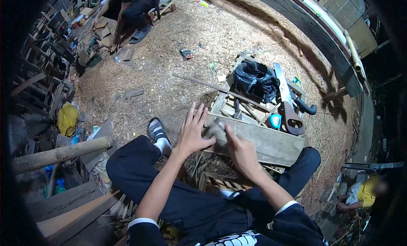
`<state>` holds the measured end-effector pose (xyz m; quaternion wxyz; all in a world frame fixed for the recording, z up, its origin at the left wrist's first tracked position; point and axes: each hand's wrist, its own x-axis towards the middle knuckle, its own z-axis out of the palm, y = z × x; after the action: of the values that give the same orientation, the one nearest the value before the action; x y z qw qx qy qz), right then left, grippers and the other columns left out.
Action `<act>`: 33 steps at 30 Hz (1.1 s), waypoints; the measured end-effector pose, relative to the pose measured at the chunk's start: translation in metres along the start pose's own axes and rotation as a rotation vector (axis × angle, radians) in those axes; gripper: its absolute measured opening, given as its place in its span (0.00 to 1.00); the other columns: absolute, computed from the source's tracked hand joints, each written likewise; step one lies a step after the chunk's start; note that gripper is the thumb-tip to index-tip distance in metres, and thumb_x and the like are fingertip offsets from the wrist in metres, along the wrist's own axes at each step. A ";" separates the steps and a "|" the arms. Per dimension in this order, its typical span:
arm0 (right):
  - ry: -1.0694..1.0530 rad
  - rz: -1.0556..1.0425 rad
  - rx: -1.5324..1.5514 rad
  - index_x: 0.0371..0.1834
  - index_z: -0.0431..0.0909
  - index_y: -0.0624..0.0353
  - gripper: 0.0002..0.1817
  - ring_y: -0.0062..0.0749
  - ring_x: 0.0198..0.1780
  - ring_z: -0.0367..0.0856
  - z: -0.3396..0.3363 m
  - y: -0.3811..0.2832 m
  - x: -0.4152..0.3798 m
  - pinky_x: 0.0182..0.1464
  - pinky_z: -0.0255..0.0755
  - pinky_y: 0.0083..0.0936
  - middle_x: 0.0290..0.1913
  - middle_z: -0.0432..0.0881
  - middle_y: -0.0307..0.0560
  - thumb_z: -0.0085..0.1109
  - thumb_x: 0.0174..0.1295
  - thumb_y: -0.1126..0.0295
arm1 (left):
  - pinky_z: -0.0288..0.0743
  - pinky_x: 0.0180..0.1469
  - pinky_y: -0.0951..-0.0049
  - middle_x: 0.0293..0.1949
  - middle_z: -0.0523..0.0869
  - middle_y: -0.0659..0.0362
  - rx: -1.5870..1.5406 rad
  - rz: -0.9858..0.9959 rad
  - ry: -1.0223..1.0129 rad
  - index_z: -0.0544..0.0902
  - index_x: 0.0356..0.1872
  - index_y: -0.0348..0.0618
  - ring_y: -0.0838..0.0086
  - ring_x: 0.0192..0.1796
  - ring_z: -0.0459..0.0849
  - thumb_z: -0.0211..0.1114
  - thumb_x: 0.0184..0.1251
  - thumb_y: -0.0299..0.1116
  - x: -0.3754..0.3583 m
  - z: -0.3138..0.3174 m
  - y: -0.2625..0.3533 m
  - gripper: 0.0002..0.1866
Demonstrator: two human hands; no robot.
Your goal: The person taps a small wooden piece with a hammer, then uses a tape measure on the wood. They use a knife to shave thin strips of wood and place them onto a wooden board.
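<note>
My left hand (193, 133) is stretched out with its fingers apart, at the left end of a weathered wooden board (271, 142). Over that same end, my right hand (242, 155) is closed, thumb on top. A greyish shape (215, 128), smeared by motion, shows between the two hands; I cannot make out what it is. The board lies across a slatted wooden frame in front of my knees. Beyond it are a teal tape measure (275, 121), a handsaw (288, 110) with a brown handle, and a black plastic bag (254, 78).
A long thin wooden strip (220, 90) crosses the frame. At left, a thick pole (63, 154) juts in near a yellow bag (68, 119) and scrap wood. One person (137, 11) crouches at upper left; another (360, 193) is at lower right. Shavings cover the ground.
</note>
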<state>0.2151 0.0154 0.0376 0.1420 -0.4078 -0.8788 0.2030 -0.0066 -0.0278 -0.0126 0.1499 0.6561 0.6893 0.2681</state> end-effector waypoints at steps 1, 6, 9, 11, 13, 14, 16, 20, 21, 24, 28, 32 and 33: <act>-0.073 0.041 -0.024 0.82 0.69 0.35 0.31 0.64 0.31 0.86 0.004 0.004 0.003 0.34 0.77 0.57 0.35 0.84 0.60 0.58 0.76 0.68 | 0.55 0.84 0.43 0.85 0.61 0.46 0.002 0.007 0.028 0.66 0.81 0.36 0.45 0.88 0.48 0.78 0.49 0.51 0.001 0.003 0.000 0.57; 0.009 -0.009 0.113 0.80 0.71 0.36 0.30 0.68 0.34 0.86 -0.013 -0.007 0.014 0.35 0.78 0.58 0.35 0.85 0.64 0.58 0.76 0.69 | 0.56 0.84 0.43 0.85 0.61 0.46 0.004 0.045 0.038 0.66 0.82 0.37 0.45 0.88 0.49 0.79 0.48 0.51 0.004 0.003 -0.004 0.58; 0.058 0.053 0.066 0.80 0.72 0.37 0.29 0.70 0.33 0.85 -0.010 -0.008 0.004 0.36 0.78 0.58 0.35 0.85 0.66 0.58 0.77 0.68 | 0.55 0.84 0.43 0.86 0.60 0.47 -0.011 0.007 0.010 0.65 0.83 0.39 0.45 0.88 0.48 0.81 0.48 0.50 0.000 0.004 -0.003 0.58; -0.018 0.065 0.045 0.80 0.72 0.37 0.28 0.69 0.33 0.85 -0.013 0.008 -0.001 0.35 0.78 0.57 0.36 0.85 0.65 0.57 0.77 0.68 | 0.55 0.84 0.43 0.85 0.60 0.46 0.013 0.008 0.007 0.66 0.82 0.37 0.45 0.88 0.48 0.80 0.49 0.52 0.000 0.004 0.000 0.58; -0.042 0.059 0.065 0.78 0.75 0.37 0.26 0.67 0.33 0.86 -0.023 0.003 0.003 0.34 0.77 0.56 0.36 0.85 0.64 0.56 0.79 0.67 | 0.55 0.84 0.44 0.84 0.61 0.45 0.025 0.002 0.008 0.66 0.81 0.35 0.45 0.88 0.49 0.79 0.49 0.54 0.002 0.002 0.001 0.58; -0.046 0.068 0.068 0.78 0.75 0.37 0.26 0.67 0.33 0.86 -0.026 -0.004 0.001 0.34 0.77 0.56 0.36 0.85 0.64 0.56 0.79 0.67 | 0.55 0.84 0.44 0.84 0.61 0.45 0.022 0.002 -0.002 0.66 0.81 0.35 0.45 0.88 0.49 0.79 0.49 0.54 0.000 0.003 0.000 0.58; 0.242 -0.002 0.207 0.78 0.75 0.37 0.26 0.65 0.32 0.86 -0.029 -0.011 0.002 0.34 0.77 0.55 0.36 0.85 0.63 0.56 0.79 0.69 | 0.56 0.84 0.44 0.84 0.62 0.44 0.027 0.060 0.034 0.67 0.81 0.35 0.44 0.88 0.49 0.78 0.50 0.54 0.002 0.004 -0.003 0.57; -0.101 0.091 0.006 0.79 0.74 0.37 0.26 0.63 0.33 0.87 0.003 0.021 -0.011 0.34 0.76 0.55 0.36 0.86 0.64 0.56 0.79 0.69 | 0.57 0.83 0.43 0.83 0.63 0.43 0.030 0.049 0.061 0.68 0.80 0.34 0.42 0.88 0.50 0.79 0.49 0.53 0.002 0.008 -0.002 0.57; -0.155 0.107 -0.010 0.80 0.72 0.36 0.30 0.63 0.34 0.88 -0.011 0.014 -0.006 0.35 0.77 0.56 0.36 0.86 0.65 0.56 0.76 0.72 | 0.57 0.84 0.43 0.83 0.63 0.44 0.036 0.025 0.037 0.68 0.80 0.34 0.43 0.88 0.50 0.79 0.49 0.53 0.003 0.006 -0.001 0.56; -0.022 0.068 0.139 0.82 0.68 0.35 0.35 0.64 0.36 0.88 -0.017 0.012 -0.003 0.38 0.79 0.57 0.37 0.87 0.65 0.57 0.72 0.75 | 0.57 0.83 0.43 0.83 0.63 0.44 0.034 0.036 0.040 0.70 0.79 0.34 0.42 0.87 0.50 0.78 0.50 0.52 0.002 0.005 -0.001 0.55; 0.294 -0.037 0.279 0.83 0.67 0.34 0.35 0.66 0.37 0.88 -0.011 0.003 -0.008 0.39 0.79 0.59 0.37 0.87 0.66 0.57 0.74 0.73 | 0.56 0.84 0.43 0.84 0.63 0.44 0.015 0.041 0.033 0.70 0.79 0.35 0.42 0.87 0.50 0.78 0.50 0.52 0.000 0.008 -0.004 0.54; -0.204 0.151 -0.029 0.78 0.75 0.43 0.24 0.68 0.37 0.86 -0.028 0.000 0.005 0.39 0.77 0.57 0.39 0.87 0.67 0.57 0.80 0.66 | 0.56 0.85 0.44 0.84 0.63 0.46 0.021 0.013 0.034 0.68 0.82 0.39 0.44 0.88 0.49 0.78 0.48 0.50 0.002 0.005 0.001 0.56; -0.156 0.139 0.024 0.77 0.76 0.42 0.24 0.68 0.36 0.86 -0.033 -0.005 0.005 0.39 0.78 0.57 0.39 0.87 0.67 0.57 0.79 0.67 | 0.56 0.85 0.44 0.84 0.63 0.46 0.026 0.017 0.020 0.68 0.82 0.39 0.45 0.88 0.49 0.78 0.48 0.50 0.001 0.004 0.002 0.56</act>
<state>0.2223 0.0239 0.0690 0.0637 -0.4490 -0.8544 0.2537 -0.0030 -0.0264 -0.0148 0.1321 0.6610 0.6888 0.2669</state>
